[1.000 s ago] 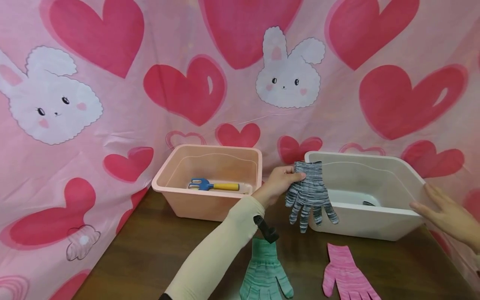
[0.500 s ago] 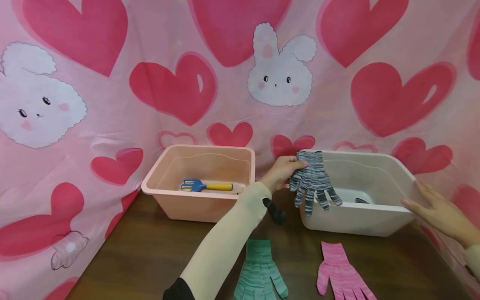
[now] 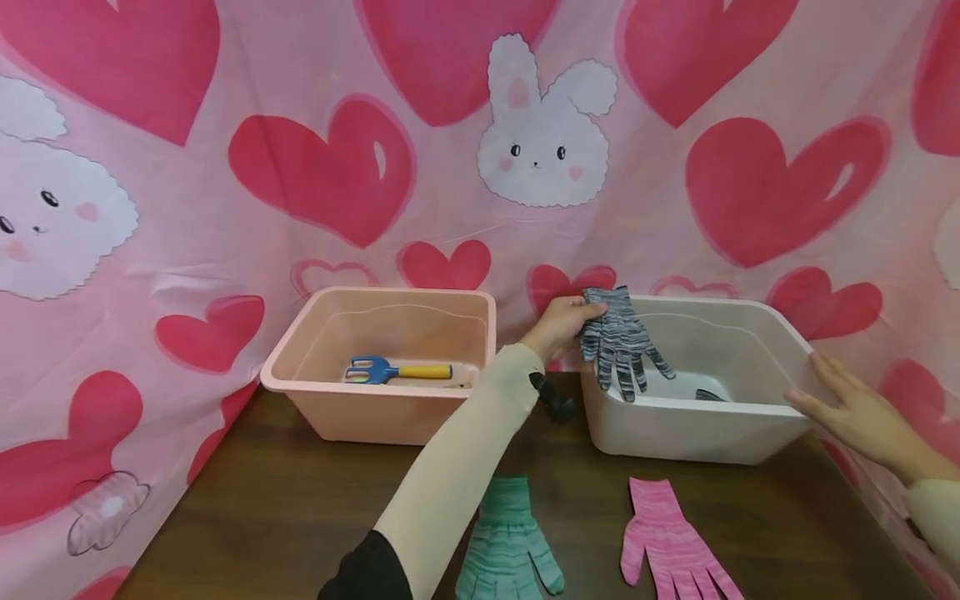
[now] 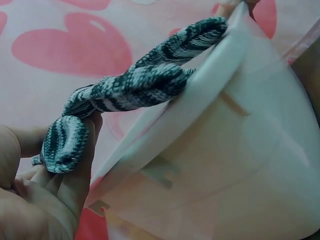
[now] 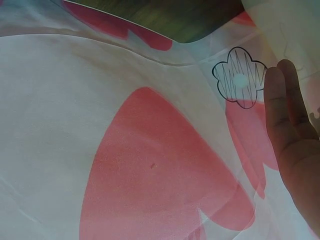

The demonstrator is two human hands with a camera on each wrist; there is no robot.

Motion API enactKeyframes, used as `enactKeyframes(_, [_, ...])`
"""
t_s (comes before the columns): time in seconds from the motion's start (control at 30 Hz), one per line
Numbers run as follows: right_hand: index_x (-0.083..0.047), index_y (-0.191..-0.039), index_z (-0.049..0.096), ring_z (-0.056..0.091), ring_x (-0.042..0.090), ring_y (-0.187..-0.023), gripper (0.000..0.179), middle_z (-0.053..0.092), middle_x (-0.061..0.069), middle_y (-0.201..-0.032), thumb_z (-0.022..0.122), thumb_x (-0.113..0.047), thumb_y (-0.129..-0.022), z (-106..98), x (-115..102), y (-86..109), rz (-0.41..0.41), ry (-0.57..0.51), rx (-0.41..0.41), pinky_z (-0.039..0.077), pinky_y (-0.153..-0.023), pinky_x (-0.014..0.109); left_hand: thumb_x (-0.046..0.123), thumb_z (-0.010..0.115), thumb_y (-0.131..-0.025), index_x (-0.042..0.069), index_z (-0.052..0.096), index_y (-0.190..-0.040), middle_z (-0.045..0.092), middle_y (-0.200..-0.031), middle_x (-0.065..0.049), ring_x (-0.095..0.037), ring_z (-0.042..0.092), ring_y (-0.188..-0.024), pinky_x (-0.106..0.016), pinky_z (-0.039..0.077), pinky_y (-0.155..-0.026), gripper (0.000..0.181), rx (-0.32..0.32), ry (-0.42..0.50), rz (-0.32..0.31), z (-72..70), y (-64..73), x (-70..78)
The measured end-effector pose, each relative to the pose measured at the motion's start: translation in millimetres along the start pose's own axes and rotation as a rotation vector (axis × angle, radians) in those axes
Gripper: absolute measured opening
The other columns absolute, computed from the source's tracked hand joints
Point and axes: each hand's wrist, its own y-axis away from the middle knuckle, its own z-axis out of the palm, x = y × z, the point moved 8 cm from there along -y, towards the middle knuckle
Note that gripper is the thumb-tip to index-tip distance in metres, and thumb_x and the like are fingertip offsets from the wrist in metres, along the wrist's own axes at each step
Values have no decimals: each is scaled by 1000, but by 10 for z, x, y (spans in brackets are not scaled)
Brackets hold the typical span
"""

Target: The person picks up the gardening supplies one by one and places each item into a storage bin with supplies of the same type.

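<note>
My left hand [image 3: 561,327] pinches a grey-and-black striped knit glove [image 3: 621,342] by its side near the cuff. The glove hangs over the left end of the off-white bin [image 3: 697,433], its fingers dangling across the front rim. In the left wrist view, thumb and fingers grip the rolled edge of the knit fabric [image 4: 125,90]. My right hand [image 3: 855,412] rests at the right end of the bin with fingers fairly straight, thumb near the front rim. A small dark striped piece [image 3: 708,395] lies on the bin's floor, mostly hidden by the front wall.
A peach bin [image 3: 375,417] stands on the left, holding a small fork [image 3: 397,371] with blue tines and a yellow handle. A green glove [image 3: 508,542] and a pink glove [image 3: 675,542] lie on the dark wooden table [image 3: 300,517]. A pink heart-print cloth [image 3: 435,200] hangs behind.
My left hand has raised the striped glove and brought it from in front of the off-white bin to over its left rim. The right hand stays at the bin's right end.
</note>
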Motion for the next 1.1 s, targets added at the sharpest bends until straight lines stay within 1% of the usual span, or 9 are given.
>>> enactKeyframes(0.2, [-11, -159, -12, -5, 65, -139, 99, -10, 35, -159, 54, -53, -98, 4, -45, -30, 6, 14, -5, 14, -90, 87, 19, 65, -100, 0, 67, -109, 70, -90, -7, -21, 67, -79, -44, 56, -92, 21, -2, 25, -27, -19, -110, 13])
enactKeyframes(0.37, [-12, -159, -12, -5, 65, -138, 99, -10, 35, -159, 54, -54, -98, -6, -70, -40, 9, 14, -12, 15, -89, 88, 13, 61, -102, -5, 62, -127, 71, -98, -10, -31, 70, -98, -48, 54, -93, 31, -57, 10, -36, 56, -148, 35])
enactKeyframes(0.53, [-12, -159, -11, -3, 66, -138, 96, -9, 35, -159, 54, -51, -99, 1, -88, -45, -17, -7, -23, 16, -88, 88, 12, 62, -102, -8, 61, -130, 70, -99, -10, -28, 69, -96, -47, 53, -95, 35, -73, -23, -6, 131, -119, 67])
enactKeyframes(0.6, [-14, -160, -10, -3, 66, -138, 95, -9, 34, -160, 54, -49, -100, 13, -89, -39, -34, -21, -34, 17, -87, 88, 15, 64, -101, -8, 63, -129, 71, -98, -10, -25, 69, -93, -43, 55, -93, 37, -27, -83, 48, 110, -105, 117])
enactKeyframes(0.73, [-18, -161, -10, -3, 66, -139, 93, -9, 31, -162, 55, -45, -100, 20, -94, -30, -62, -42, -42, 17, -88, 88, 24, 67, -99, -4, 62, -132, 71, -106, -14, -30, 69, -99, -38, 56, -91, 43, 186, -210, 141, -71, -70, 233])
enactKeyframes(0.8, [-16, -160, -9, -2, 66, -139, 93, -8, 32, -161, 55, -45, -100, 13, -93, -38, -58, -35, -33, 17, -89, 88, 25, 66, -100, 0, 61, -135, 69, -114, -14, -30, 66, -106, -38, 53, -95, 44, 274, -236, 154, -161, -49, 256])
enactKeyframes(0.83, [-14, -160, -9, -2, 65, -139, 93, -7, 34, -161, 55, -46, -100, 9, -90, -43, -51, -28, -27, 16, -90, 88, 24, 65, -100, 1, 62, -135, 68, -118, -13, -30, 64, -108, -39, 52, -97, 42, 293, -237, 156, -190, -38, 256])
enactKeyframes(0.93, [-9, -159, -9, -1, 66, -139, 95, -7, 37, -159, 54, -49, -100, 0, -63, -51, -20, -6, -12, 15, -90, 87, 16, 63, -99, 1, 63, -133, 65, -123, -11, -30, 60, -112, -41, 51, -97, 37, 280, -222, 160, -215, 2, 216])
enactKeyframes(1.1, [-9, -158, -10, -3, 66, -138, 97, -8, 37, -158, 54, -51, -100, -13, 9, -20, 9, 12, 11, 14, -91, 87, 7, 61, -97, -1, 64, -130, 67, -117, -13, -24, 63, -98, -35, 55, -86, 34, 135, -281, 196, -83, 205, 152])
